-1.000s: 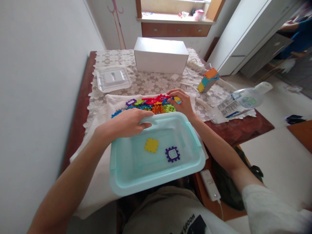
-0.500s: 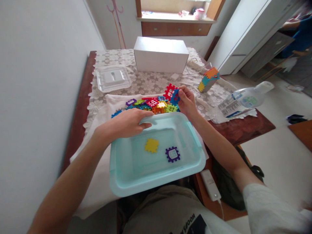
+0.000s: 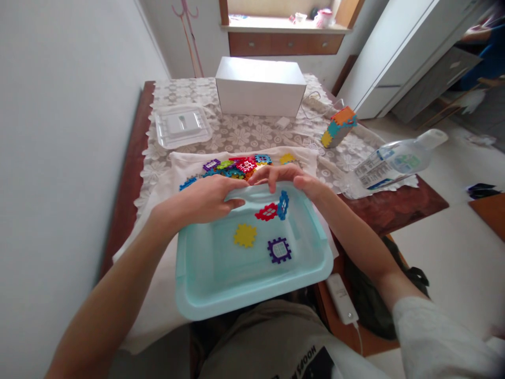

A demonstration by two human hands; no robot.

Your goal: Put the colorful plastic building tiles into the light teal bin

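Note:
My left hand (image 3: 209,199) grips the far rim of a pale turquoise plastic tub (image 3: 252,305), thumb inside and fingers over the edge. Inside lie a yellow interlocking tile (image 3: 245,235) and a purple window tile (image 3: 279,250). A red window tile (image 3: 267,212) and a blue window tile (image 3: 283,205), seemingly joined, are in the tub below my right hand; whether they touch its floor I cannot tell. My right hand (image 3: 286,176) is over the far rim, fingers apart and holding nothing visible. Just beyond the rim is a pile of colourful tiles (image 3: 236,167), partly hidden by my hands.
A clear plastic lid (image 3: 183,126) lies at the far left of the table. At the back stands a white box (image 3: 260,92). To the right are a block built of tiles (image 3: 338,126) and a clear bottle (image 3: 394,160) lying tilted. A white power bank (image 3: 341,299) rests below the tub.
My right hand has let go of the red and blue tiles, which are now in the tub. It has moved left over the rim. My left hand stays on the tub.

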